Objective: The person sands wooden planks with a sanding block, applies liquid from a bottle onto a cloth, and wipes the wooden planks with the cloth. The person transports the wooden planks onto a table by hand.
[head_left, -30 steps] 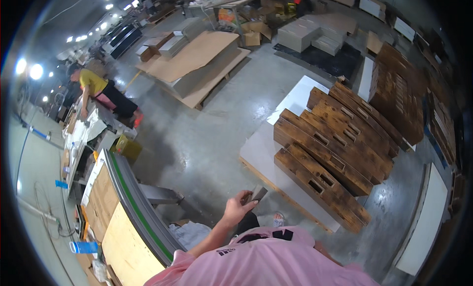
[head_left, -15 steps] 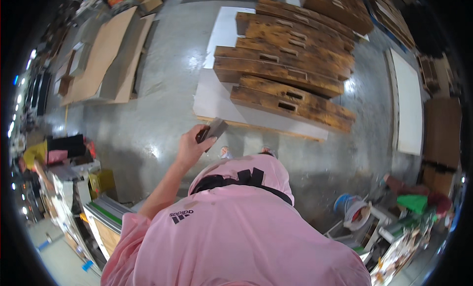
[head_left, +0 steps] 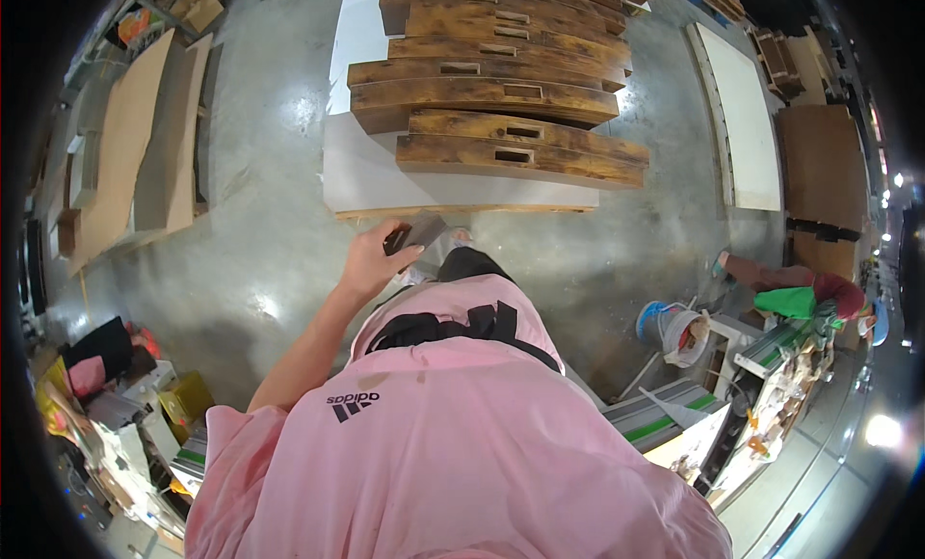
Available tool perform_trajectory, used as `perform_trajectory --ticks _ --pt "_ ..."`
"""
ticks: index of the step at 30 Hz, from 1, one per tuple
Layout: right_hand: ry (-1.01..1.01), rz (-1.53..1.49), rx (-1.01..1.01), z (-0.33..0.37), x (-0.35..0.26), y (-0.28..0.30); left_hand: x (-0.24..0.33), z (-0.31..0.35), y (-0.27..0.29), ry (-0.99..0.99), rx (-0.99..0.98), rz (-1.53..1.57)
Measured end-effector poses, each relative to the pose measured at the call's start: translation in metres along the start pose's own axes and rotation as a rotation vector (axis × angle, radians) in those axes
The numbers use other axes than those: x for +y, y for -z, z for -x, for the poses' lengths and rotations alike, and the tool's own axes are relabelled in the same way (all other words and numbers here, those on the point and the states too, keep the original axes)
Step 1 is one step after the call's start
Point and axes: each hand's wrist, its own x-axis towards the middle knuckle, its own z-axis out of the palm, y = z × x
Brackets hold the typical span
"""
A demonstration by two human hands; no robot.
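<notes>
My left hand [head_left: 371, 262] is closed around a grey, flat-faced block [head_left: 421, 233] with a dark side, its fingers wrapped over one end. I cannot make out exactly what kind of tool the block is. It hangs in front of my pink shirt, short of the near edge of a white-covered low platform [head_left: 358, 178]. On that platform lie several brown stained wooden beams [head_left: 578, 164], side by side, each with a rectangular slot cut in it. The block and the beams are apart. My right hand is out of the picture.
To the left lean large cardboard sheets [head_left: 130, 145]. A white panel [head_left: 747, 125] stands at the right, with brown boards [head_left: 824, 164] beyond it. Near my right are a white bucket [head_left: 686, 335] and a green-striped machine table [head_left: 665, 412]. One person [head_left: 833, 294] bends at far right, another [head_left: 67, 385] at left.
My view has swung, so the beams and platform appear farther left and higher, and squarer to me. My feet have shifted in a step. The left hand still holds the grey block.
</notes>
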Motion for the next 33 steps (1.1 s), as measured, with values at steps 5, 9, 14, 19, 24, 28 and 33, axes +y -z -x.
perform_trajectory --ticks 5,9,14,19,24,28,33 --pt "-0.016 0.11 -0.028 0.008 -0.014 0.028 -0.023 0.001 0.0 0.116 0.151 -0.002" --pt "-0.022 0.256 -0.07 -0.009 -0.04 0.062 -0.047 0.002 -0.002 0.289 0.251 0.16" --pt "0.005 0.4 -0.137 -0.07 -0.108 0.093 -0.088 0.004 -0.013 0.471 0.379 0.274" --pt "0.344 0.953 -0.187 -0.201 -0.2 0.116 -0.109 -0.038 -0.033 0.634 0.489 0.794" --pt "0.102 0.267 -0.249 -0.2 -0.3 -0.051 -0.201 -0.043 -0.053 0.688 0.47 1.209" --pt "0.216 0.168 -0.358 -0.196 -0.349 -0.153 -0.274 -0.079 -0.084 0.675 0.379 1.284" --pt "0.356 0.31 -0.519 -0.248 -0.321 -0.233 -0.326 -0.119 -0.109 0.889 0.397 1.049"
